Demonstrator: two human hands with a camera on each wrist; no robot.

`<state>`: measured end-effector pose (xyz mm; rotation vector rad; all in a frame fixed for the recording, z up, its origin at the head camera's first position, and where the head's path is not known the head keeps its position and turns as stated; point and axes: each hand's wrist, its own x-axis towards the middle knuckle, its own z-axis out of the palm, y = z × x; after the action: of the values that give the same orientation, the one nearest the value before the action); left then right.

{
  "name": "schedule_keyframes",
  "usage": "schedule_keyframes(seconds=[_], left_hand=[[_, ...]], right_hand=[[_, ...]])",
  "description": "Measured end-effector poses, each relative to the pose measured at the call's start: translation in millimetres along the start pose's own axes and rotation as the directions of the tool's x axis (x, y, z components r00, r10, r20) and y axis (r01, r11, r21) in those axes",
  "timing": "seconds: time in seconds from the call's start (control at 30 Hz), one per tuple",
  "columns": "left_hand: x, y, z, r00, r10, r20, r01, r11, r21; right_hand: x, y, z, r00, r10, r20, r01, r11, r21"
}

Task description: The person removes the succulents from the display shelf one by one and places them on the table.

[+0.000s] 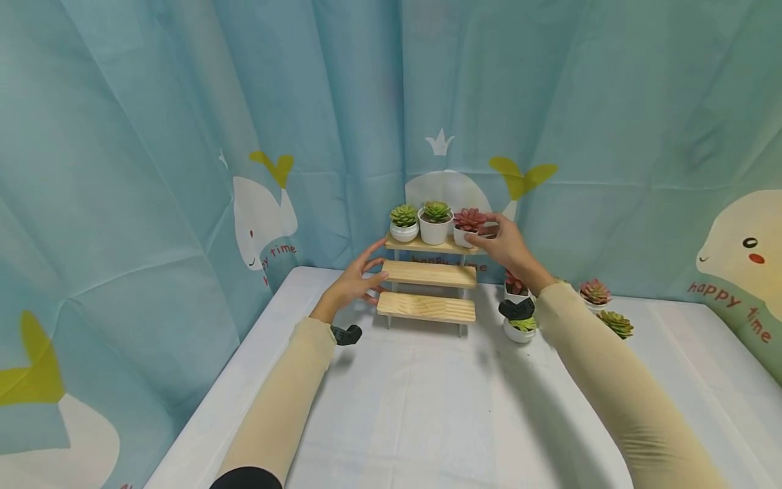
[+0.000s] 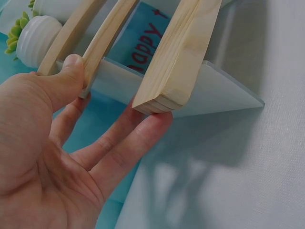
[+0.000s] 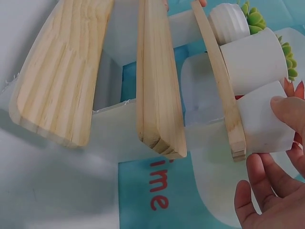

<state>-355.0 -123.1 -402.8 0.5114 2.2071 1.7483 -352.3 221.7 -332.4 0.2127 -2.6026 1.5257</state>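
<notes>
A three-tier wooden stand with clear side panels stands against the curtain. My left hand is at its left side, fingers spread and fairly straight. In the left wrist view the thumb rests at the end of the middle shelf, and fingertips touch the end of the bottom shelf. My right hand grips a red succulent in a white pot at the top shelf's right end, thumb on the pot's side. Beside it on that shelf are a green succulent in a taller white pot and one in a ribbed pot.
Right of the stand, partly behind my right forearm, are more potted succulents: a red one, a green one, a pinkish one and a dark green one. A white cloth covers the table; a blue printed curtain hangs behind.
</notes>
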Motion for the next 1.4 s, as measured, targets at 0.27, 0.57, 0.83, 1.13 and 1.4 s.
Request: schedule_keyframes(seconds=[0.27, 0.57, 0.83, 1.13, 1.4], left_hand=[[-1.0, 0.4, -2.7, 1.000, 0.016, 0.000, -0.016, 1.000, 0.006], [-2.2, 2.1, -4.0, 1.000, 0.018, -0.002, -0.018, 1.000, 0.013], [-1.3, 2.3, -6.3, 1.000, 0.017, -0.004, -0.017, 1.000, -0.002], [-0.5, 2.4, -4.8, 1.000, 0.026, 0.003, -0.026, 1.000, -0.004], [-0.4, -0.5, -0.5, 1.000, 0.029, 0.008, -0.029, 1.000, -0.004]], right_hand=[[-1.6, -5, -4, 0.999, -0.018, 0.032, 0.019, 0.999, -0.041], [-7.7, -11, -18, 0.997, -0.047, 0.068, 0.050, 0.998, -0.037], [-22.3, -20, -32, 0.992, -0.067, 0.109, 0.073, 0.996, -0.046], [-44.8, -16, -42, 0.991, -0.068, 0.119, 0.076, 0.995, -0.063], [-64.9, -5, -52, 0.992, -0.052, 0.114, 0.063, 0.993, -0.097]])
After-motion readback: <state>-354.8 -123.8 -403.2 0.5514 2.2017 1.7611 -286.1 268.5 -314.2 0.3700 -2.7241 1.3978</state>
